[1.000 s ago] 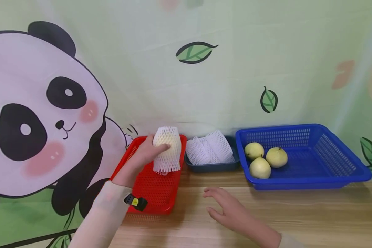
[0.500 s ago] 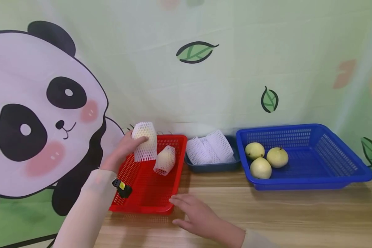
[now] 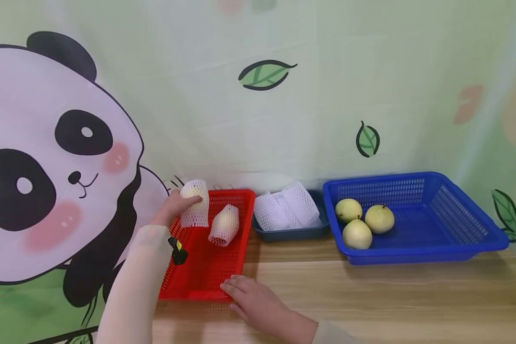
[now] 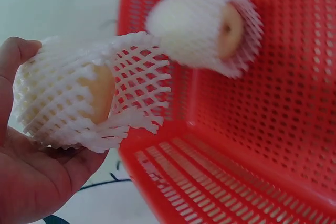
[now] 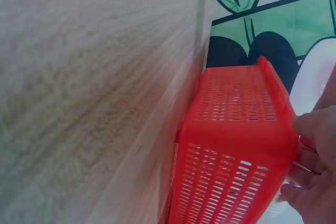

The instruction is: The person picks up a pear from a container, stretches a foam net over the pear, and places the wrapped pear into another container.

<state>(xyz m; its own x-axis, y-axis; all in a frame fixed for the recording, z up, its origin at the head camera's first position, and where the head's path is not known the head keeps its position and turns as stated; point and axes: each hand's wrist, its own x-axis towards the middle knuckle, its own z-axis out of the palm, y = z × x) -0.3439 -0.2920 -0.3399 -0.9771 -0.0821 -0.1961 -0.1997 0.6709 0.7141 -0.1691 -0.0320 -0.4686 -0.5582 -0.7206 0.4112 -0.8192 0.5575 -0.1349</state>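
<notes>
My left hand point(image 3: 176, 209) grips a pear in a white foam net sleeve point(image 3: 196, 206) above the back left of the red basket point(image 3: 195, 274). The left wrist view shows the yellowish pear point(image 4: 97, 95) partly bare inside the sleeve, whose loose end hangs past it. A second netted pear point(image 3: 225, 224) lies in the basket, towards its right side. At the basket's front right corner, my right hand point(image 3: 258, 303) rests its fingers on the rim. From the right wrist, that hand point(image 5: 320, 156) shows beside the corner, fingers slightly bent.
A small dark teal tray point(image 3: 294, 234) with several white foam nets point(image 3: 285, 208) stands right of the red basket. Farther right is a blue basket point(image 3: 430, 229) holding three bare pears point(image 3: 379, 219). All stand on a wooden table point(image 3: 370, 296) before a panda-print cloth point(image 3: 318, 119).
My left hand has carried its netted pear leftwards, uncovering the second one, then lowered it slightly. My right hand has come left from over the table to the red basket's corner.
</notes>
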